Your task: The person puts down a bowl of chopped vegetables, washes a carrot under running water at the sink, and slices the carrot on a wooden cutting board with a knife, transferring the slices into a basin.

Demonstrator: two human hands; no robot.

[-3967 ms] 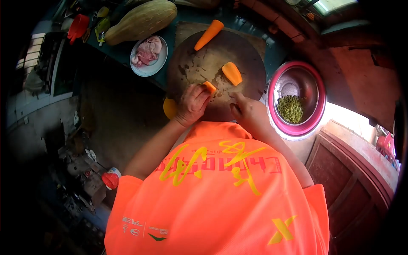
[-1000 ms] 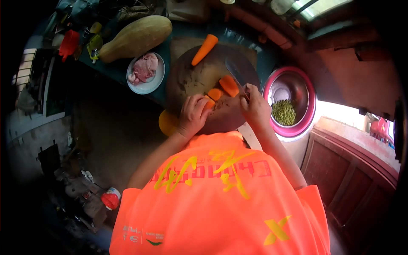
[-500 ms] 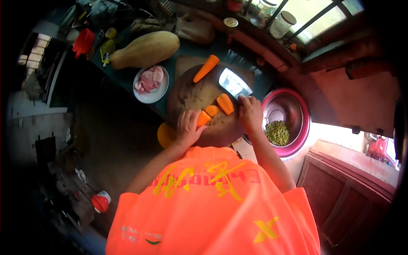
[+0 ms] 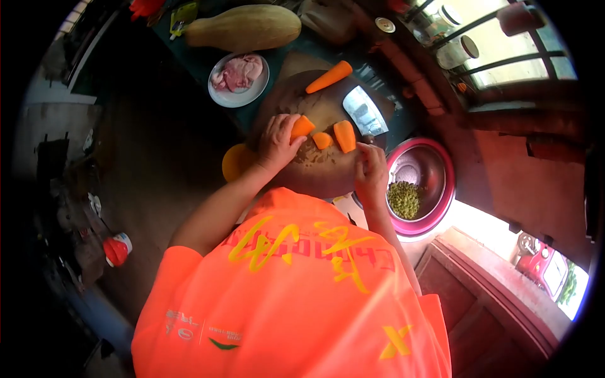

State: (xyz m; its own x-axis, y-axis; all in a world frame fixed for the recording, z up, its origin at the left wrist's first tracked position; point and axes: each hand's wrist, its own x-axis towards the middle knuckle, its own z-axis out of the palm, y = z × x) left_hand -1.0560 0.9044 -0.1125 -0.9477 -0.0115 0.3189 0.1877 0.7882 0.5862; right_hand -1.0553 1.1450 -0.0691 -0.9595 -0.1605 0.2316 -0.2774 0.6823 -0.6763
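Observation:
My left hand is closed around a thick orange carrot piece, over the left side of a round wooden chopping board. To its right lie a small carrot chunk and a longer cut carrot piece. A whole tapered carrot rests towards the board's far side. The cleaver lies flat at the right, its dark handle pointing towards me. Just below that handle is my right hand, fingers loosely bent and apart, seemingly holding nothing.
Raw meat sits on a white plate left of the board, with a large pale squash behind. At the right, a metal bowl inside a pink basin contains chopped green pieces. A barred window with jars is at far right.
The view has shifted. My left hand has moved the carrot piece away from the small chunk, farther up the board. My right hand has drawn back from the cleaver's handle.

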